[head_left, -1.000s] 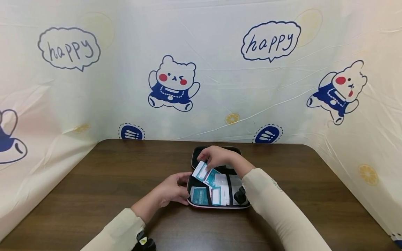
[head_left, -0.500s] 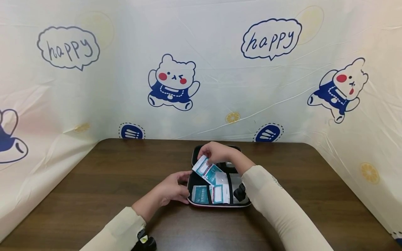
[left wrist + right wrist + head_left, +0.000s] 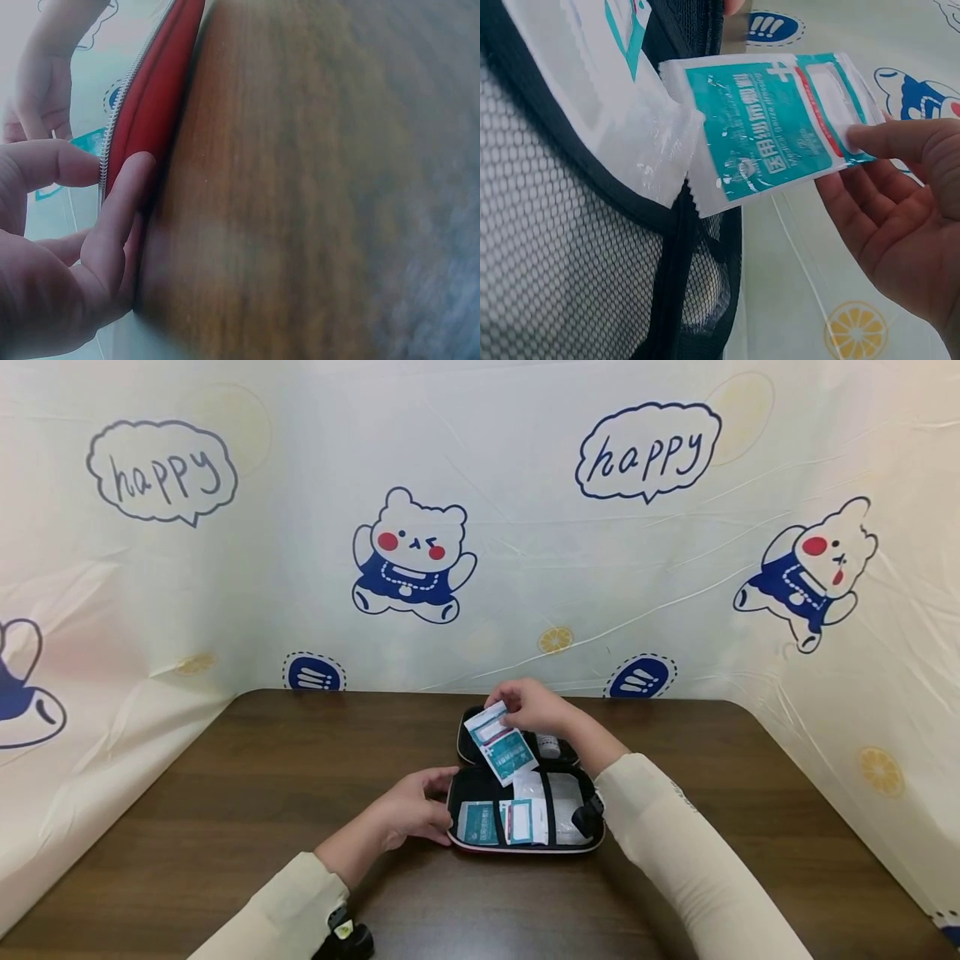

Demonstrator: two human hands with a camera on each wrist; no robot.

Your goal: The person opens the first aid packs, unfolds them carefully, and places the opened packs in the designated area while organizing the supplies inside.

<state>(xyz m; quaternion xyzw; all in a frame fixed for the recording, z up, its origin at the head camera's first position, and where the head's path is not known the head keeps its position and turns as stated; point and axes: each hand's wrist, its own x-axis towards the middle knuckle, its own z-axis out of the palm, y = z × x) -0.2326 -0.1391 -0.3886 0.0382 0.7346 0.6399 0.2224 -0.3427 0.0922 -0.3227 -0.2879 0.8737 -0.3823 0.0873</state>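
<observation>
A teal-and-white medical gauze packet [image 3: 510, 754] is pinched between the thumb and fingers of my right hand [image 3: 534, 706]. It tilts above the unfolded first-aid case [image 3: 468, 787], near the hinge side. In the right wrist view the gauze packet [image 3: 761, 124] shows its printed face, with the thumb over the white panel. My left hand [image 3: 408, 810] steadies the case by its left edge. Seen from the left wrist, fingers grip the zipped rim and red outer shell [image 3: 154, 105]. Underneath, the case's far half is partly covered by my right hand and the packet.
Several packets, among them a teal one [image 3: 477, 823] and a white-and-teal one [image 3: 522, 822], sit under black straps in the near half. Clear bagged items [image 3: 568, 806] lie at its right. The brown table [image 3: 300, 752] ends at a patterned curtain [image 3: 525, 568].
My right hand has lifted the gauze packet up and away from the near half of the case, toward the far side. The left hand stays at the case's left edge.
</observation>
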